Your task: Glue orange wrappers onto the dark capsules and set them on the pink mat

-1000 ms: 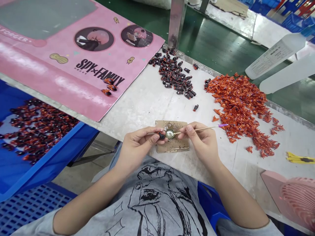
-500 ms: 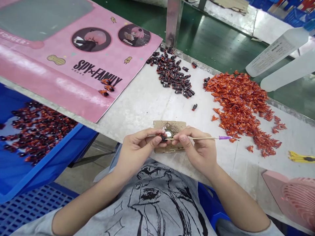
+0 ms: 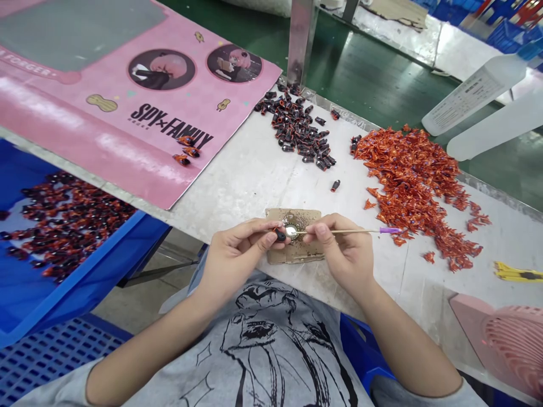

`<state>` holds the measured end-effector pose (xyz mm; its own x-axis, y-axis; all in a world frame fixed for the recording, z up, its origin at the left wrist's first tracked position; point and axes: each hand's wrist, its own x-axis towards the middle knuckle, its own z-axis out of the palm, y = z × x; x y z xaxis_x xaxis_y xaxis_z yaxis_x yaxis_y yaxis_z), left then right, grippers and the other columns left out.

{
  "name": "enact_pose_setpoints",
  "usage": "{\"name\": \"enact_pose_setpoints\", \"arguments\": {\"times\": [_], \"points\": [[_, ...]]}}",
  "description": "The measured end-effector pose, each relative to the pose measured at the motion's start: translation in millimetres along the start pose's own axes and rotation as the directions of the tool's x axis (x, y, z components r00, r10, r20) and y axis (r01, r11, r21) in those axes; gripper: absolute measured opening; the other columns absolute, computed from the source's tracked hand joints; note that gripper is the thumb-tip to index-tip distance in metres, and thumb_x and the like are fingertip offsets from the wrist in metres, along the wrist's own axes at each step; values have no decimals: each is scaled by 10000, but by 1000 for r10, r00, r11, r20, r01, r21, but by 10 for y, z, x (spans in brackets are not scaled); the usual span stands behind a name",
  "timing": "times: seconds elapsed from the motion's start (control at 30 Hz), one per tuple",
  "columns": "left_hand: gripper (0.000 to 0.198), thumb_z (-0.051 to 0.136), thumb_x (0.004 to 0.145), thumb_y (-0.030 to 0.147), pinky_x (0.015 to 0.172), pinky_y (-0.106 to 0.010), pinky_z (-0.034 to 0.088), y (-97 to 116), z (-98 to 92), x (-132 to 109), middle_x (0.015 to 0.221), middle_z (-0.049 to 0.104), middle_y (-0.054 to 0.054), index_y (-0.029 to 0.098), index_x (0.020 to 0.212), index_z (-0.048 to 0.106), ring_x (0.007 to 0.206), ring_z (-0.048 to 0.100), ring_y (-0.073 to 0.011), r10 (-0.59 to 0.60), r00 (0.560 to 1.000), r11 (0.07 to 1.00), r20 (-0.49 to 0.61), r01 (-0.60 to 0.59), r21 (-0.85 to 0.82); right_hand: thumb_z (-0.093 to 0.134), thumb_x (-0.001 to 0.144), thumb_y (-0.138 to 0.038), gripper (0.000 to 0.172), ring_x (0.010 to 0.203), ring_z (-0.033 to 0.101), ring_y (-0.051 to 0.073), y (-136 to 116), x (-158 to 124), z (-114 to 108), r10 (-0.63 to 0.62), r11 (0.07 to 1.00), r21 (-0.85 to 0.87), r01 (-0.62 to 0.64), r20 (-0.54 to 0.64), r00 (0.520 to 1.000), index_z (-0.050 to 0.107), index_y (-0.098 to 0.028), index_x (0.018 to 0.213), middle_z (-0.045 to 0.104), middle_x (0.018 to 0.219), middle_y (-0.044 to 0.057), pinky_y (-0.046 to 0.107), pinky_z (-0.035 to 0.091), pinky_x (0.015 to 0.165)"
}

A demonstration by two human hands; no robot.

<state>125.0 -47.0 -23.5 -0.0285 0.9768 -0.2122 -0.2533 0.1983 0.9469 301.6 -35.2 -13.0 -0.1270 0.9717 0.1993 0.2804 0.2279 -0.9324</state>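
My hands were apart. The left hand (image 3: 240, 246) was clamped on a black piece (image 3: 280, 234), partly hidden, just beside the dish (image 3: 291, 230); the right hand (image 3: 345, 246) on a stick (image 3: 358, 231), its tip at the dish. On the bench (image 3: 237, 175), the mat (image 3: 106, 167) read "SPY×FAMILY", overlapped by orange-black figures (image 3: 193, 152); a line ending "FORGER" was cut off at left. The label (image 3: 462, 99) on the bottle (image 3: 504, 70) was illegible; the fan (image 3: 515, 339) ran out of view.

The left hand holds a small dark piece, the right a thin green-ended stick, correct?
Not quite: the thin stick has a purple end, not a green one, as the head view shows. The left hand does hold the small dark piece, and the right hand the stick.
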Motion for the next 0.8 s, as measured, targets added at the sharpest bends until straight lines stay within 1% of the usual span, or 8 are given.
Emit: {"name": "enact_pose_setpoints", "arguments": {"times": [0.07, 0.17, 0.37, 0.5, 0.63, 0.73, 0.8], "points": [[162, 866, 710, 308, 719, -300, 672, 3, 16, -17, 878, 795, -37, 215, 834, 818, 715, 754, -170, 16, 1000, 1000, 18, -16, 9, 554, 975, -361, 279, 659, 679, 140, -48, -12, -4, 11, 995, 96, -10, -11, 1000, 655, -190, 779, 725, 711, 29, 248, 534, 607], [109, 840, 736, 260, 704, -261, 670, 3, 36, -42, 897, 794, -29, 227, 839, 825, 755, 757, -163, 40, 998, 999, 52, -41, 26, 571, 968, -417, 302, 661, 691, 139, -79, -29, -7, 9, 985, 171, -12, 13, 1000, 670, -185, 802, 732, 719, 34, 245, 547, 602], [119, 810, 754, 198, 704, -230, 663, -16, 40, -68, 914, 801, -22, 243, 861, 830, 759, 759, -150, 76, 995, 994, 69, -82, 74, 562, 974, -404, 284, 661, 691, 140, -49, -49, -12, -15, 983, 182, 8, 37, 999, 679, -190, 828, 731, 724, 36, 257, 565, 616], [109, 814, 758, 233, 707, -251, 669, -22, 41, -78, 936, 808, -39, 237, 866, 829, 811, 768, -180, 91, 994, 990, 57, -97, 99, 559, 977, -365, 265, 660, 688, 143, -36, -54, 0, -29, 984, 179, 21, 46, 998, 675, -187, 819, 727, 724, 40, 275, 571, 629], [134, 826, 752, 293, 703, -282, 676, -22, 42, -79, 946, 809, -55, 222, 866, 827, 808, 769, -196, 87, 995, 989, 55, -92, 112, 580, 970, -373, 265, 652, 690, 137, -64, -43, -14, -41, 971, 236, 30, 43, 998, 686, -182, 820, 725, 705, 33, 267, 569, 617], [159, 840, 737, 319, 709, -310, 681, -28, 38, -78, 946, 807, -58, 212, 854, 823, 754, 766, -188, 64, 997, 994, 47, -68, 86, 617, 950, -403, 271, 634, 688, 129, -96, -5, -93, -63, 951, 303, 62, -5, 998, 706, -188, 812, 723, 689, 19, 249, 558, 588], [166, 849, 730, 321, 719, -323, 682, -32, 33, -79, 932, 806, -56, 211, 850, 820, 734, 764, -184, 47, 998, 997, 44, -50, 58, 633, 941, -416, 268, 627, 681, 132, -119, 35, -191, -93, 933, 344, 107, -58, 994, 721, -198, 813, 714, 681, 13, 259, 551, 582]]}}
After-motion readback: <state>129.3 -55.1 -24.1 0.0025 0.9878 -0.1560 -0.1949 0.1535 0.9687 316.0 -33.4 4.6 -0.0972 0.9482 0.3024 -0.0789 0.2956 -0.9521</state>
